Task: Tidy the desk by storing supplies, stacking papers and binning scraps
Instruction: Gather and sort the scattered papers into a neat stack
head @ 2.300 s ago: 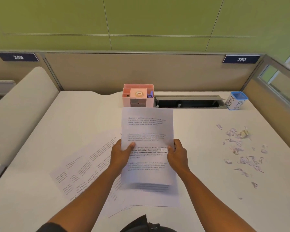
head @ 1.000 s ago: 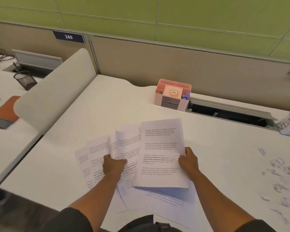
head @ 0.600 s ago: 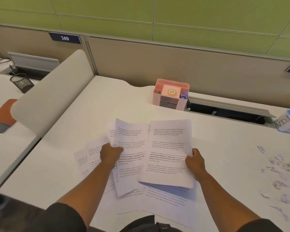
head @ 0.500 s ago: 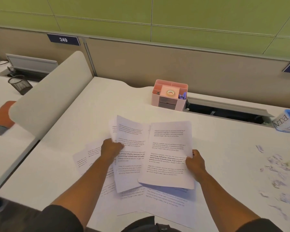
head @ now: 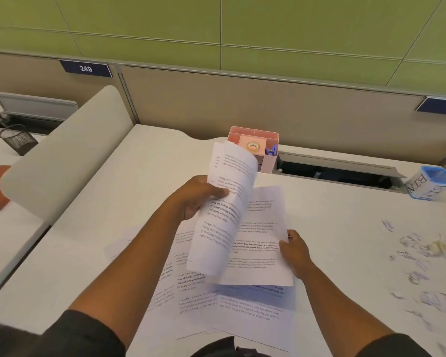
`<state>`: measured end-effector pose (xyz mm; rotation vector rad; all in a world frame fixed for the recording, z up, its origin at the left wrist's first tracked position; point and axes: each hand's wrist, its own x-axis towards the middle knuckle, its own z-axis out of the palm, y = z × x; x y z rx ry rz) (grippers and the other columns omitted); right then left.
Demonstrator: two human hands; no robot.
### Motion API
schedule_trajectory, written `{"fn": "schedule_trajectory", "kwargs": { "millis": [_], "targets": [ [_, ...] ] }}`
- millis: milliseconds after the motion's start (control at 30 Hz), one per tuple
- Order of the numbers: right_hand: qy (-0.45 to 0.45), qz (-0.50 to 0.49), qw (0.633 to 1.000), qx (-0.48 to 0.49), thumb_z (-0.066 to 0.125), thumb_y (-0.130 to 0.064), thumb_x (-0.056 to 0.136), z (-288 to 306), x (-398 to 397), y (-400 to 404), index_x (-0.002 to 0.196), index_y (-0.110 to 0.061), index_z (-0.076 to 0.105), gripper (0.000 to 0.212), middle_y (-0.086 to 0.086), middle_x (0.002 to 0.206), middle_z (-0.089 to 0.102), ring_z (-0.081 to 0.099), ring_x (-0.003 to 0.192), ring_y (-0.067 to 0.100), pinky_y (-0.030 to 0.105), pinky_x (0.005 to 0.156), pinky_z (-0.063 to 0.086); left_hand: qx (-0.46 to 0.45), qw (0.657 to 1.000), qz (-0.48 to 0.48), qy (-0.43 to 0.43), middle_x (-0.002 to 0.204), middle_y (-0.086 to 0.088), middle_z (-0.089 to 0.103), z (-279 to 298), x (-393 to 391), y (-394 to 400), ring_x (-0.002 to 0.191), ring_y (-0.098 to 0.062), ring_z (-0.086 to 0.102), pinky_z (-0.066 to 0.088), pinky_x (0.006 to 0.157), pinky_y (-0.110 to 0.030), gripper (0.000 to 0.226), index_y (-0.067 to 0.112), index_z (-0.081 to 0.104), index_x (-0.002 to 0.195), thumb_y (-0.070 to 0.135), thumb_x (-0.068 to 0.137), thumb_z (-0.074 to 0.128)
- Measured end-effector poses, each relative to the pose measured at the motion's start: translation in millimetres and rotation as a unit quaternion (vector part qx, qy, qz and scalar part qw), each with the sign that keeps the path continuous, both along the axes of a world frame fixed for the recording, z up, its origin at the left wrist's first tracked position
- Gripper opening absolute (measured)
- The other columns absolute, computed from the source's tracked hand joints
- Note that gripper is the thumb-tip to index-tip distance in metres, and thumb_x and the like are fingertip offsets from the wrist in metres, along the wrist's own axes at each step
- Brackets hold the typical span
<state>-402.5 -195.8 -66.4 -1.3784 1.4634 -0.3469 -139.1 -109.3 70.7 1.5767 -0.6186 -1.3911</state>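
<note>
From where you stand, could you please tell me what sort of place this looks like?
Probably an open-plan office workstation: a white desk backed by a beige partition panel, navy numbered seat plates reading 249, and a pink plastic desk organiser beside printed paper sheets.

The left hand (head: 195,198) holds a curled sheet (head: 224,207) up in the air, in front of the pink organizer (head: 252,148). The right hand (head: 295,249) pinches the edge of a flat sheet (head: 262,240) just under it. More papers (head: 191,292) lie spread on the white bench (head: 139,176). Paper scraps (head: 417,256) lie far from the organizer, past the small bin (head: 431,182).
</note>
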Motion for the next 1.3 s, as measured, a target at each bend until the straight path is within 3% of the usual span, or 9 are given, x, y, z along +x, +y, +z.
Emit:
{"fn": "schedule_trajectory", "kwargs": {
  "millis": [100,233,300,367,533,700,834,1034,1300],
  "targets": [
    [-0.036,-0.005,0.999,0.024,0.048,-0.008,0.089,2,-1,-1,0.104,-0.02,0.058,0.021,-0.002,0.095,0.064,0.061,0.08,0.012,0.024,0.059,0.047,-0.031,0.997,-0.012,0.074,0.114,-0.014,0.074,-2,-11,-6,0.101,-0.032,0.073,0.062,0.08,-0.042,0.03,0.005,0.066,0.119,0.001,0.089,0.068],
    [-0.138,-0.014,0.986,0.095,0.052,-0.01,0.093,2,-8,-3,0.058,-0.021,0.07,0.041,0.005,0.064,0.064,0.062,0.051,0.012,0.025,0.054,0.051,0.001,0.999,-0.018,-0.03,0.115,-0.006,0.075,-26,-18,-9,0.1,-0.025,0.073,0.059,0.084,-0.037,0.031,0.009,0.067,0.12,0.005,0.089,0.071],
    [-0.165,-0.026,0.979,0.118,0.061,-0.02,0.09,6,-7,-4,0.086,-0.025,0.073,0.014,0.003,0.083,0.073,0.071,0.074,0.016,0.034,0.07,0.059,0.015,0.996,-0.003,-0.084,0.117,-0.006,0.074,-42,-21,-6,0.094,-0.019,0.073,0.058,0.077,-0.032,0.025,0.013,0.069,0.113,0.01,0.089,0.072],
    [-0.142,-0.003,0.986,0.089,0.068,-0.024,0.086,9,-5,-3,0.108,-0.024,0.064,0.022,0.0,0.099,0.073,0.071,0.091,0.02,0.04,0.083,0.058,0.02,0.99,0.032,-0.133,0.115,-0.006,0.074,-59,-24,-1,0.086,-0.014,0.073,0.057,0.07,-0.029,0.016,0.02,0.067,0.102,0.015,0.088,0.074],
    [-0.175,-0.02,0.978,0.111,0.07,-0.017,0.084,15,-2,-3,0.106,-0.021,0.064,0.023,0.003,0.095,0.076,0.073,0.089,0.023,0.036,0.077,0.059,0.087,0.955,0.134,-0.25,0.126,0.0,0.056,-88,-31,9,0.12,-0.02,0.053,0.045,0.107,-0.046,0.067,0.024,0.052,0.129,0.041,0.073,0.086],
    [-0.199,-0.018,0.972,0.123,0.061,-0.011,0.089,16,1,-2,0.11,-0.018,0.064,0.022,0.004,0.097,0.076,0.072,0.084,0.022,0.035,0.076,0.059,0.087,0.988,0.13,-0.01,0.122,-0.006,0.069,-94,-24,21,0.108,-0.028,0.068,0.052,0.1,-0.051,0.074,0.015,0.056,0.131,0.038,0.069,0.09],
    [-0.206,-0.006,0.969,0.134,0.06,-0.011,0.089,18,7,-2,0.113,-0.023,0.064,0.028,0.003,0.098,0.076,0.072,0.091,0.024,0.04,0.081,0.059,0.068,0.994,0.083,0.025,0.111,-0.008,0.076,-101,-28,25,0.102,-0.032,0.072,0.055,0.093,-0.056,0.051,0.016,0.068,0.122,0.027,0.076,0.087],
    [-0.207,-0.029,0.96,0.184,0.038,-0.067,0.091,18,15,-5,0.108,-0.029,0.066,0.05,-0.004,0.105,0.073,0.067,0.102,0.023,0.047,0.097,0.05,0.052,0.988,0.146,0.017,0.101,-0.009,0.078,-111,-33,20,0.091,-0.03,0.075,0.06,0.082,-0.052,0.036,0.013,0.069,0.111,0.011,0.079,0.084],
    [-0.112,0.042,0.986,-0.117,0.044,-0.021,0.1,42,37,-13,0.12,-0.02,0.038,0.021,-0.002,0.115,0.056,0.058,0.1,0.016,0.023,0.073,0.048,-0.074,0.983,0.162,-0.04,0.102,0.003,0.078,-92,-35,4,0.087,-0.018,0.076,0.063,0.07,-0.037,0.031,0.026,0.07,0.108,0.021,0.08,0.083]
  ]
}}
